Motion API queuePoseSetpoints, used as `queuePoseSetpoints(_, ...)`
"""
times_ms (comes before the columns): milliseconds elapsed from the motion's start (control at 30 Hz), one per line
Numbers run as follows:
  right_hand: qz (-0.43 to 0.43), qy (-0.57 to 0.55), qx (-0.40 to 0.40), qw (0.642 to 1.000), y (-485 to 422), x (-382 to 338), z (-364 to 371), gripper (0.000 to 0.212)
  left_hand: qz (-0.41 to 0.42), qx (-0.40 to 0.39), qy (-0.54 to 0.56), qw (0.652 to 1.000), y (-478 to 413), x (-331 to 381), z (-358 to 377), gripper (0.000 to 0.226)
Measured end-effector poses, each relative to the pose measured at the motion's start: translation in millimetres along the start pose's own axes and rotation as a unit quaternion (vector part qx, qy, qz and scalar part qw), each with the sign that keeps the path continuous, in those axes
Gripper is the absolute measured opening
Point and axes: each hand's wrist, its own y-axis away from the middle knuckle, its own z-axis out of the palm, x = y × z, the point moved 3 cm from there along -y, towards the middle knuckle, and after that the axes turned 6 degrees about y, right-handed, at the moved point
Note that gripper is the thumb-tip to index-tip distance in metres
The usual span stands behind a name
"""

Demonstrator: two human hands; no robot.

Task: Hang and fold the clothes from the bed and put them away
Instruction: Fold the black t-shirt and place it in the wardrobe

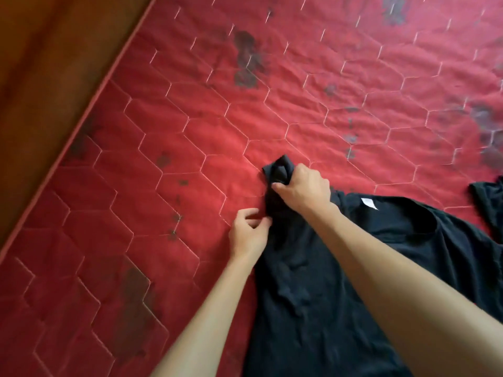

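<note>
A black T-shirt lies spread on the red quilted mattress, its neck opening and white label toward the right. One sleeve is bunched up at the shirt's upper left. My right hand grips that bunched sleeve from above. My left hand pinches the sleeve's lower edge just beside it, at the left border of the shirt.
Another piece of black cloth shows at the right edge of the mattress. A brown wooden surface runs along the mattress's left side. The mattress carries dark worn patches.
</note>
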Motion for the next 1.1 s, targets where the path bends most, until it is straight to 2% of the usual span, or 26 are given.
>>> queuePoseSetpoints(67,0.0,-0.052,-0.024,0.998,0,-18,10,0.026,-0.054,-0.062,0.073,0.994,5,-10,-4,0.025)
queuePoseSetpoints(133,-0.044,-0.09,-0.041,0.994,3,-43,15,0.018,-0.102,-0.065,0.139,0.983,10,-15,-14,0.039)
queuePoseSetpoints(167,-0.077,-0.102,-0.061,0.99,5,-59,15,0.019,-0.107,-0.048,0.166,0.979,12,-14,-22,0.038)
queuePoseSetpoints(267,-0.17,-0.2,-0.134,0.956,21,-109,1,0.017,-0.02,-0.005,0.145,0.989,10,-4,-51,0.03)
queuePoseSetpoints(333,-0.17,-0.332,-0.185,0.909,34,-135,-13,0.017,0.047,0.035,0.096,0.994,6,2,-74,0.026)
queuePoseSetpoints(400,-0.137,-0.485,-0.241,0.83,48,-154,-21,0.024,0.077,0.08,0.084,0.99,4,6,-98,0.025)
queuePoseSetpoints(467,-0.101,-0.582,-0.281,0.756,62,-165,-30,0.028,0.093,0.109,0.086,0.986,2,6,-119,0.029)
queuePoseSetpoints(500,-0.089,-0.604,-0.285,0.738,67,-166,-36,0.038,0.103,0.11,0.084,0.985,5,8,-128,0.027)
queuePoseSetpoints(567,-0.092,-0.624,-0.283,0.722,78,-161,-50,0.041,0.142,0.114,0.055,0.982,12,12,-140,0.02)
queuePoseSetpoints(633,-0.083,-0.649,-0.265,0.708,83,-139,-58,0.044,0.2,0.144,0.003,0.969,22,15,-149,0.018)
queuePoseSetpoints(700,-0.034,-0.685,-0.244,0.685,82,-102,-58,0.048,0.269,0.2,-0.086,0.938,37,19,-153,0.021)
queuePoseSetpoints(767,0.014,-0.693,-0.231,0.683,77,-51,-51,0.052,0.328,0.221,-0.147,0.907,56,23,-149,0.026)
queuePoseSetpoints(833,0.049,-0.703,-0.224,0.673,76,4,-46,0.051,0.365,0.206,-0.171,0.892,74,24,-137,0.029)
queuePoseSetpoints(900,0.098,-0.744,-0.177,0.637,80,66,-43,0.053,0.394,0.172,-0.21,0.878,87,24,-115,0.032)
queuePoseSetpoints(967,0.143,-0.793,-0.122,0.58,89,129,-41,0.08,0.436,0.12,-0.27,0.85,101,24,-86,0.035)
queuePoseSetpoints(1000,0.143,-0.806,-0.109,0.564,93,160,-42,0.084,0.456,0.095,-0.296,0.834,107,24,-69,0.034)
queuePoseSetpoints(1100,0.175,-0.791,-0.048,0.584,112,240,-40,0.049,0.478,0.022,-0.341,0.809,124,12,-15,0.033)
